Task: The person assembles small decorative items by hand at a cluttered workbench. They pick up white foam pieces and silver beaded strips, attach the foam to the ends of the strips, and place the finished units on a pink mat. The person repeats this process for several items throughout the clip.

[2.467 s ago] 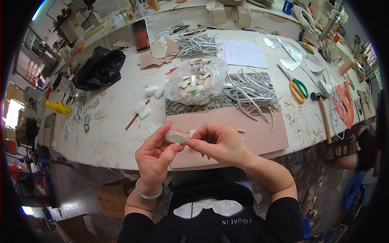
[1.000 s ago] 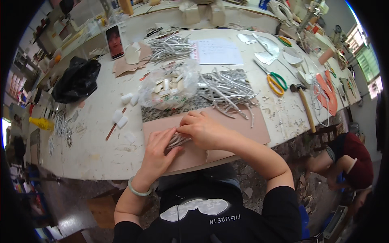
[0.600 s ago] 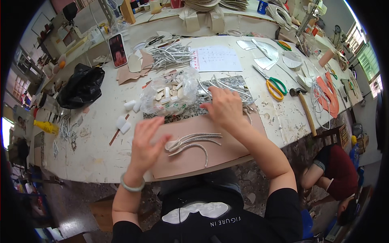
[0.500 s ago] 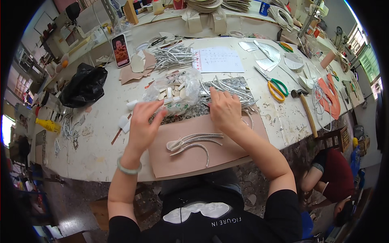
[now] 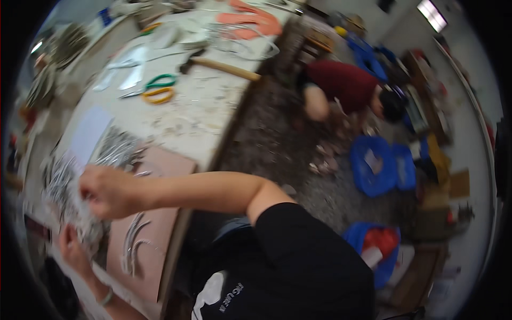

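My right hand (image 5: 111,193) is over the clear plastic bag (image 5: 92,230), its fingers curled together; whatever they hold is too blurred to make out. Close to the bag's near side is my left hand (image 5: 72,249), its fingers smeared by motion. Several silver cord-like strips (image 5: 130,242) lie on a pinkish-brown board (image 5: 154,253) beside the bag. More silver strips (image 5: 120,149) are heaped past the board's far end. Another bundle of silver strips (image 5: 60,178) lies left of my right hand.
Scissors with green and orange handles (image 5: 160,89) and a wooden-handled hammer (image 5: 224,68) lie farther along the white table (image 5: 202,106). White paper (image 5: 92,130) lies beyond the strips. A crouching person in dark red (image 5: 344,85) is on the right, near blue tubs (image 5: 368,181) on the floor.
The view has swung right, bringing in the floor and tubs. My right hand has left the silver strip heap for the plastic bag, and its fingers are now curled.
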`<state>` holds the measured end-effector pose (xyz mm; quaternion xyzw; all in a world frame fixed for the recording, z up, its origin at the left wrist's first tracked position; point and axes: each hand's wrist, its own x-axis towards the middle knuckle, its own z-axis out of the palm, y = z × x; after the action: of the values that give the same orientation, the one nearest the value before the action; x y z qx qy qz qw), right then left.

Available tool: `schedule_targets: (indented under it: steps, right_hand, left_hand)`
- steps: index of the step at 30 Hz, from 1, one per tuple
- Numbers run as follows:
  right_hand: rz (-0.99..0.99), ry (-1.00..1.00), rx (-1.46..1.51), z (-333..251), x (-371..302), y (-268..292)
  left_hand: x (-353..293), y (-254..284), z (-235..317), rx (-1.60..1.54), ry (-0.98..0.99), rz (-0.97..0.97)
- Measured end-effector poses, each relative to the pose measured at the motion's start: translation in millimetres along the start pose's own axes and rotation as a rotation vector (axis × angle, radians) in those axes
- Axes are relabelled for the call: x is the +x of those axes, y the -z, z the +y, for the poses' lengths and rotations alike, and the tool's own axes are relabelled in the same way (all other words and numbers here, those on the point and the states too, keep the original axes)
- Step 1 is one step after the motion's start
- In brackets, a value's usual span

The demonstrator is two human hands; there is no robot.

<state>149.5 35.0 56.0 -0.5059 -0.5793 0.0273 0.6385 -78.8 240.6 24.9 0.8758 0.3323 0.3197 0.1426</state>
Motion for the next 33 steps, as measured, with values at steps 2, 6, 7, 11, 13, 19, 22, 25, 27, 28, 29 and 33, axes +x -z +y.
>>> schedule_targets:
  steps: [2,6,7,11,13,19,22,25,27,28,29,33]
  right_hand:
    - [0.089,0.027,-0.031,-1,-10,-3]
    - [0.092,0.124,-0.175,3,-6,-36]
    - [0.06,0.157,-0.189,4,-5,-39]
    - [-0.093,0.193,-0.155,-1,-6,-41]
    - [-0.191,0.19,-0.206,-10,-9,-33]
    - [-0.401,0.26,-0.488,-49,-12,-19]
    - [-0.528,0.317,-0.402,-68,-11,-7]
    - [-0.638,0.37,-0.349,-73,-12,-9]
    - [-0.564,0.368,-0.393,-78,-20,-12]
    - [-0.524,0.327,-0.364,-77,-23,-14]
    - [-0.493,0.267,-0.336,-82,-26,-19]
    - [-0.377,-0.006,0.065,-84,-18,-19]
  left_hand:
    - [-3,5,26,-0.215,0.212,0.065]
    - [-12,12,56,-0.717,0.354,0.018]
    - [-18,13,55,-0.866,0.369,-0.064]
    - [-31,21,59,-1.12,0.408,-0.284]
    - [-36,25,59,-1.111,0.419,-0.324]
    - [-59,35,61,-0.963,0.341,-0.226]
    - [-77,41,89,-0.925,0.231,-0.289]
    - [-94,37,98,-0.769,0.199,-0.114]
    - [-94,33,132,-0.856,0.19,-0.033]
    - [-95,32,148,-0.871,0.236,0.009]
    - [-99,34,156,-0.897,0.237,0.053]
    - [-114,39,161,-1.087,0.388,0.067]
